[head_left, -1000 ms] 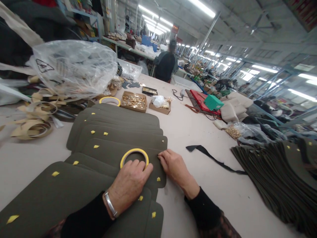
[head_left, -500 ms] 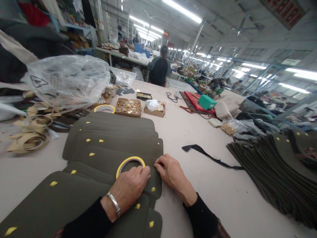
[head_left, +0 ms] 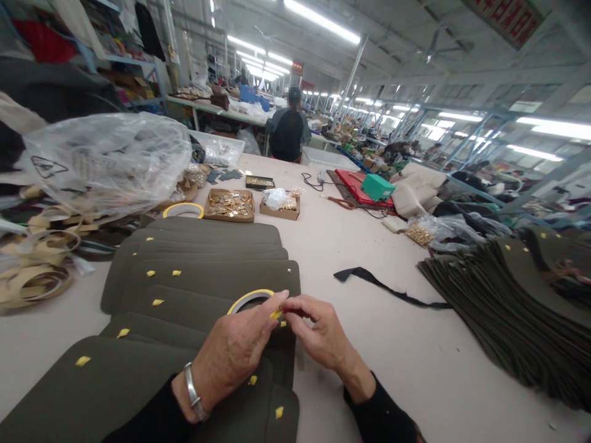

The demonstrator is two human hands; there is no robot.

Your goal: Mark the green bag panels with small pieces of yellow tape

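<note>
A roll of yellow tape [head_left: 252, 295] stands tipped up in my left hand [head_left: 231, 347], whose fingers are closed on it. My right hand [head_left: 318, 329] meets it from the right, thumb and forefinger pinched on a short yellow end of tape [head_left: 276, 314] at the left fingertips. Whether that end is torn free from the roll I cannot tell. Below both hands lie overlapping dark olive panels [head_left: 203, 280] with rounded corners, fanned out over the table. Small yellow tape pieces [head_left: 157, 303] stick to several of them. Part of the roll is hidden behind my left hand.
Another yellow tape roll [head_left: 183, 210] lies beyond the panels, beside boxes of metal fittings [head_left: 229, 205]. A black strip [head_left: 388, 289] and a stack of dark panels [head_left: 508, 314] lie right. A clear plastic bag [head_left: 108, 160] and tan strips [head_left: 37, 277] are left. A person [head_left: 289, 129] is farther back.
My right hand has come off the panel's edge and now pinches the tape at my left fingers. My left hand has turned with the roll, fingers now pointing up. The view has shifted slightly.
</note>
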